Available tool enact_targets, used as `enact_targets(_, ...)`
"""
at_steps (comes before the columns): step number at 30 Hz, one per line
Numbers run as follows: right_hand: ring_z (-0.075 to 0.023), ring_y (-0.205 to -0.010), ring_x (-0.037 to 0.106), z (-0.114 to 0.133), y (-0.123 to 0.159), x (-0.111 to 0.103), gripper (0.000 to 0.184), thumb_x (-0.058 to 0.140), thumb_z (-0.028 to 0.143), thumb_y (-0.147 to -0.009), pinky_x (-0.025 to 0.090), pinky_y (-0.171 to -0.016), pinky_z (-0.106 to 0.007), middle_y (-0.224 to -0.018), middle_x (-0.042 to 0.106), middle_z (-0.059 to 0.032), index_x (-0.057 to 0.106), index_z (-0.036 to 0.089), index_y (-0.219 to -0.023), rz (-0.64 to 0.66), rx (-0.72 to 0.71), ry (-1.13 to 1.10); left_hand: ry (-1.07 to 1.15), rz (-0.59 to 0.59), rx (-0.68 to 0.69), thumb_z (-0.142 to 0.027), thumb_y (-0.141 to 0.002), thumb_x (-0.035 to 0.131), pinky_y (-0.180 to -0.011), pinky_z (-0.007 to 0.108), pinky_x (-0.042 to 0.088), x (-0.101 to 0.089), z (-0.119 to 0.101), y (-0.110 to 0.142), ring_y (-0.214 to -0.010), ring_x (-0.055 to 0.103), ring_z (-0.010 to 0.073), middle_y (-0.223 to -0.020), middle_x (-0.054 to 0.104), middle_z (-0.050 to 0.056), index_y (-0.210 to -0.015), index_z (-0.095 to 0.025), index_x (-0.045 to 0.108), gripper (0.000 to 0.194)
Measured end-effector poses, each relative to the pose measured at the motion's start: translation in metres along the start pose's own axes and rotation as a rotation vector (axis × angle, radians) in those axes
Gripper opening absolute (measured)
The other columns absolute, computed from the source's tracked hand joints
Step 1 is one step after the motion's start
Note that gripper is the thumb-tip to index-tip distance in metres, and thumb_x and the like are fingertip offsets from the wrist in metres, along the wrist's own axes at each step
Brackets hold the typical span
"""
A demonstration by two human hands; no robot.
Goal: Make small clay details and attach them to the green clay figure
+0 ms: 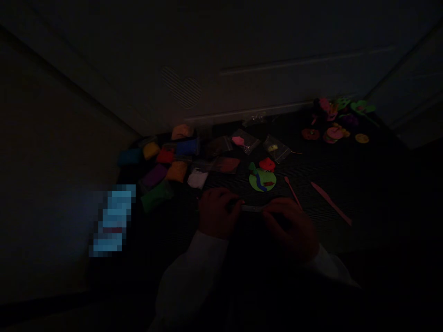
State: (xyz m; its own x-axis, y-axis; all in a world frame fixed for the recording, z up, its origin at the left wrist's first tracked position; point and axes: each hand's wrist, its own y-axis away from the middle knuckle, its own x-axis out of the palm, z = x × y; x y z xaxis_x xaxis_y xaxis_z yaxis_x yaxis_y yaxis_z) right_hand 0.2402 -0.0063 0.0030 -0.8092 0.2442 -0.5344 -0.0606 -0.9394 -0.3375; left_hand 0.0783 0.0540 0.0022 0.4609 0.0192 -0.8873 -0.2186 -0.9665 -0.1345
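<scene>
In dim light, my right hand (pixel 292 226) is closed on one end of small metal scissors (pixel 254 209), whose pivot shows as a dot. My left hand (pixel 218 212) meets their other end with curled fingers; what it pinches is too dark to make out. Just beyond the scissors lies a flat green clay disc (pixel 258 184) bearing a blue strip, a dark green piece and a small reddish-brown piece. A red clay piece (pixel 267 164) touches its far edge. Beside my right hand rests a thin pink stick tool (pixel 292 190).
Several bags of coloured clay, including a green one (pixel 156 197), cover the left of the dark table (pixel 374 184). A pink plastic knife (pixel 331 203) lies to the right. Finished clay figures (pixel 334 134) stand at the back right. A lit, blurred-out screen (pixel 116 214) glows at left.
</scene>
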Motion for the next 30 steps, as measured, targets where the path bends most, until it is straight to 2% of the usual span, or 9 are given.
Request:
enact_targets(16,-0.014,-0.082,0.052,0.0,0.0,0.0,0.008,0.055,0.02,-0.071,0.043,-0.072,-0.03,-0.083,0.057,-0.0032,0.057,0.02,-0.079,-0.014,0.012,-0.002,0.042,0.065,0.016,-0.034,-0.066,0.057,-0.08,0.038,0.036,0.001,0.001,0.0,-0.089,0.05,0.0191,-0.086,0.06,0.001,-0.071,-0.023,0.065,0.015)
enact_targets(21,-0.0137,-0.082,0.052,0.0,0.0,0.0,0.008,0.055,0.02,-0.071,0.043,-0.073,-0.029,-0.082,0.057,-0.0032,0.057,0.019,-0.079,-0.007,0.008,0.007,0.112,0.033,0.029,-0.032,-0.064,0.059,-0.08,0.037,0.038,0.002,0.002,0.0,-0.087,0.051,0.0181,-0.084,0.06,0.002,-0.07,-0.022,0.064,0.012)
enact_targets(25,-0.0137,-0.081,0.052,0.0,0.0,-0.002,0.009,0.053,0.021,-0.071,0.043,-0.072,-0.029,-0.082,0.057,-0.0033,0.058,0.019,-0.078,-0.018,0.025,-0.001,0.263,-0.004,0.018,-0.032,-0.062,0.062,-0.08,0.035,0.04,-0.005,-0.001,0.001,-0.086,0.052,0.0169,-0.083,0.059,0.002,-0.069,-0.021,0.064,0.013)
enact_targets(30,-0.014,-0.081,0.053,0.009,-0.007,-0.009,0.007,0.054,0.022,-0.071,0.042,-0.073,-0.029,-0.083,0.057,-0.0031,0.058,0.019,-0.075,-0.045,0.137,-0.127,0.623,0.08,-0.049,-0.029,-0.062,0.062,-0.078,0.03,0.043,-0.024,-0.014,0.003,-0.085,0.054,0.0156,-0.085,0.059,0.004,-0.071,-0.018,0.063,0.014)
